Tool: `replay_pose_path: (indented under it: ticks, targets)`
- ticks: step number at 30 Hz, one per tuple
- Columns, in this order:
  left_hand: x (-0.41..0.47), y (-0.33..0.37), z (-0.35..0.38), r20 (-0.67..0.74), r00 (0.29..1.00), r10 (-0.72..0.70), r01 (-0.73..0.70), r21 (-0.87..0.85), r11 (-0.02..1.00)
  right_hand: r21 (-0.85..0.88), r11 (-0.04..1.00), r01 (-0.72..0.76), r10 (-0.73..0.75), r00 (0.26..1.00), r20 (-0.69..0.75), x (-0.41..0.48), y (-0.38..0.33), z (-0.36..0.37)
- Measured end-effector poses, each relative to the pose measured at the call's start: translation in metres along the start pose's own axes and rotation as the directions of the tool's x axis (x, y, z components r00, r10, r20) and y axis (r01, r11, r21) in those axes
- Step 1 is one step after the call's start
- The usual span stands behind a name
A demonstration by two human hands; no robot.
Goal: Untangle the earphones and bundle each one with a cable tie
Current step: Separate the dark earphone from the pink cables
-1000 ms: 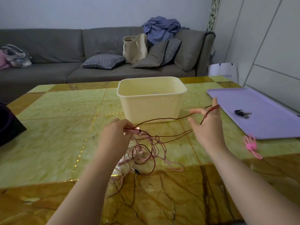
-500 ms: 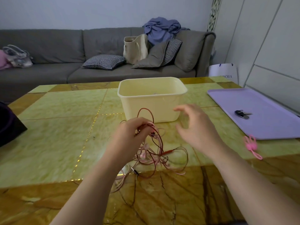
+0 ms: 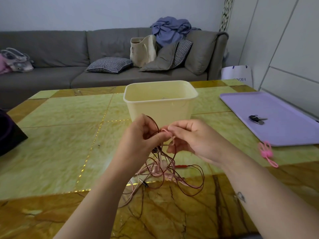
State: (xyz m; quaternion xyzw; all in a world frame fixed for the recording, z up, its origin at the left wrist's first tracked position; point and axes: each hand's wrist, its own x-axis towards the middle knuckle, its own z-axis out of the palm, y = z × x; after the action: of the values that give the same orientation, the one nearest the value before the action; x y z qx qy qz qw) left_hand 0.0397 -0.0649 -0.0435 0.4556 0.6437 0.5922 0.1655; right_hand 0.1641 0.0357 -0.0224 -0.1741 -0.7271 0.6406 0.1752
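My left hand is curled round loops of the thin dark red earphone cable. My right hand pinches a loop of the thin pink earphone cable, both raised just near of the cream rectangular plastic tub, with the tangle's remainder on the green marble table below. I judge the pink loop should be fed out slack through the red coils, never tugged, lest the knot tighten. Tub contents cannot be made out; the flat lilac plastic tray at right holds dark keys, with pink silicone cable ties just off its near edge.
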Motion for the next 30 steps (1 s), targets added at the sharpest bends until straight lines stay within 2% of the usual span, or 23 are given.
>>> replay_pose_path:
  ticks: [3,6,9,11,14,17,21,25,30]
  targets:
    - [-0.001,0.006,0.001,0.024,1.0,0.01,-0.009,-0.025,1.0,0.18,0.981,-0.067,0.062,0.998,0.034,0.001,0.003,0.003]
    - [-0.004,0.008,0.001,0.082,0.996,0.034,-0.039,0.058,0.998,0.298,0.948,-0.11,0.089,0.993,0.081,0.003,0.006,0.004]
    - [-0.004,0.003,0.0,0.121,0.992,0.042,-0.059,0.135,0.989,0.298,0.943,-0.148,0.113,0.985,0.13,0.003,0.008,0.004]
    - [-0.002,-0.001,-0.001,0.137,0.99,0.046,-0.059,0.093,0.994,0.284,0.948,-0.141,0.107,0.986,0.13,0.004,0.009,0.003]
    - [0.0,-0.004,-0.004,0.143,0.989,0.033,-0.034,0.004,0.999,0.396,0.915,-0.073,0.086,0.996,-0.016,0.007,0.008,0.006]
    - [0.0,-0.005,-0.005,0.18,0.984,0.018,-0.02,0.006,1.0,0.575,0.818,0.002,0.119,0.978,-0.172,0.01,0.008,0.009]
    - [-0.003,-0.008,-0.003,0.254,0.967,-0.028,-0.001,0.114,0.993,0.611,0.784,0.114,0.115,0.939,-0.323,0.012,0.008,0.007]
    - [-0.005,-0.008,-0.005,0.239,0.969,-0.063,-0.016,0.318,0.948,0.667,0.7,0.254,0.094,0.894,-0.439,0.012,0.001,-0.008]
    - [-0.002,-0.011,-0.009,0.169,0.982,-0.085,0.033,0.289,0.957,0.58,0.726,0.369,0.021,0.831,-0.556,0.01,-0.002,-0.03]
